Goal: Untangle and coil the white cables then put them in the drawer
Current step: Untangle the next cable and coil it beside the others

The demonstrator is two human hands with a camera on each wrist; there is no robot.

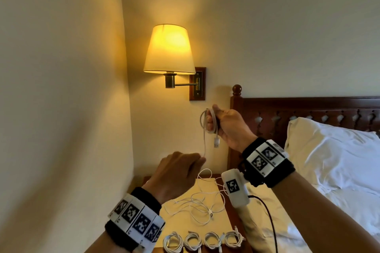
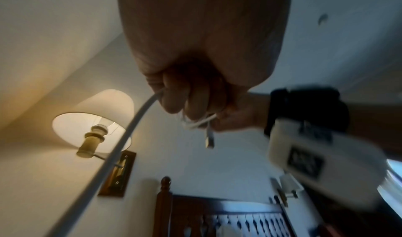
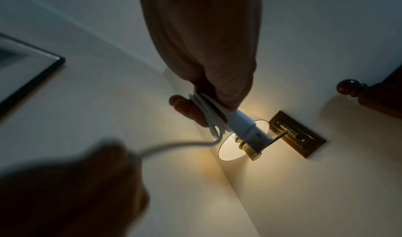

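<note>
My right hand (image 1: 222,121) is raised in front of the wall and grips a few loops of a white cable (image 1: 207,121), whose USB plug (image 1: 216,142) dangles below the fist. The same loops (image 3: 208,113) and plug (image 3: 250,132) show in the right wrist view. From the loops the cable's free length (image 1: 204,146) runs down to my left hand (image 1: 181,172), which pinches it lower and to the left. In the left wrist view the strand (image 2: 130,129) leaves my curled fingers (image 2: 174,101). More tangled white cable (image 1: 201,205) lies on the nightstand (image 1: 224,224).
Several coiled white cables (image 1: 203,241) lie in a row at the nightstand's front edge. A lit wall lamp (image 1: 169,51) hangs above. The wooden headboard (image 1: 308,109) and a bed with a white pillow (image 1: 333,154) stand to the right. The left wall is close.
</note>
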